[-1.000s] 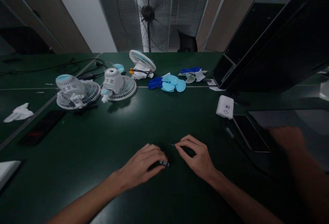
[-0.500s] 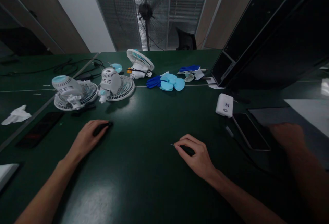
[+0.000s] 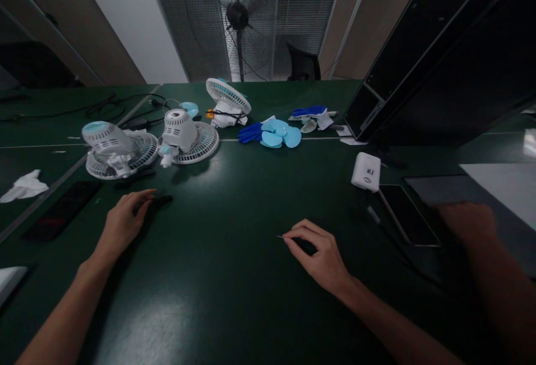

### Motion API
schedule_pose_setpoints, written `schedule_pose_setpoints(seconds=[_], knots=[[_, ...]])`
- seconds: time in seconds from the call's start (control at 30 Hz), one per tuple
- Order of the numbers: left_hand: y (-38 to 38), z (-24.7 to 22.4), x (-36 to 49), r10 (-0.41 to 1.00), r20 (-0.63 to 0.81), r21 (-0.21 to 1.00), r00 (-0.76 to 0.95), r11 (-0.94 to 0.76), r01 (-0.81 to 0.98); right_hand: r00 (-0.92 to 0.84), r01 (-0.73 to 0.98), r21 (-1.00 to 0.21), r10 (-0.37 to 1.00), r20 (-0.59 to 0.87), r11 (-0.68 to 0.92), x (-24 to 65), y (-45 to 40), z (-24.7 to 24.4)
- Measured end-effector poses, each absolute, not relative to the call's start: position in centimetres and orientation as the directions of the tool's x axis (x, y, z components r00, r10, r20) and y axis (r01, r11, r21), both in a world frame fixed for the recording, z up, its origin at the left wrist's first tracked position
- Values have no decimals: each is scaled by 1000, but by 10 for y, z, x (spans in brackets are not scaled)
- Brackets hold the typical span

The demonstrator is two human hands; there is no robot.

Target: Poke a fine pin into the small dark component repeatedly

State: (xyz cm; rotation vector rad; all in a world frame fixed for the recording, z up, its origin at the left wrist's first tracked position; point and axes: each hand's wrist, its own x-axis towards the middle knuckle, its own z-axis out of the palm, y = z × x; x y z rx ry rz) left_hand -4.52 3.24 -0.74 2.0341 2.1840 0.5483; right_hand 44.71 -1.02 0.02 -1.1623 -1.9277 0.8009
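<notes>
My left hand [image 3: 125, 221] hovers low over the left part of the table, its thumb and index finger a little apart. By its fingertips lies a small black object [image 3: 164, 200], partly hidden, of a kind I cannot make out. Closed in a pinch, my right hand [image 3: 316, 250] holds a slim tool with a thin metal tip [image 3: 280, 236] pointing left; most of it is hidden by the fingers. Behind the left hand, two small white fans [image 3: 113, 147] [image 3: 188, 139] rest grille-down. Light blue fan blades [image 3: 280, 133] lie farther back.
A third white fan [image 3: 226, 102] and blue-and-white gloves [image 3: 312, 115] are at the back. On the right are a white power bank [image 3: 366, 171], a phone [image 3: 408, 214], a large black monitor [image 3: 439, 69] and another person's hand [image 3: 467, 222]. A dark phone [image 3: 62, 211] lies left.
My left hand has drawn back to the left, and its fingers have loosened from around the black object, more of which now shows. My right hand has stayed in place.
</notes>
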Motion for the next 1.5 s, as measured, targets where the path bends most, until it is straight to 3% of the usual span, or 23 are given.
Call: schedule_pose_setpoints(seconds=[0.5,1.0,1.27,1.5], knots=[[32,-5,-64,965,136,465,-223,136,875,-339,441,-816,911,234,373,448,-11,-2],[28,-2,-68,963,171,319,-208,146,937,-336,447,-816,915,226,365,446,-11,0],[27,-7,-45,877,313,486,-364,181,855,-338,440,-820,914,226,365,447,-11,-3],[30,-9,-30,865,311,605,-394,140,784,-345,445,-812,909,235,379,448,-11,-5]])
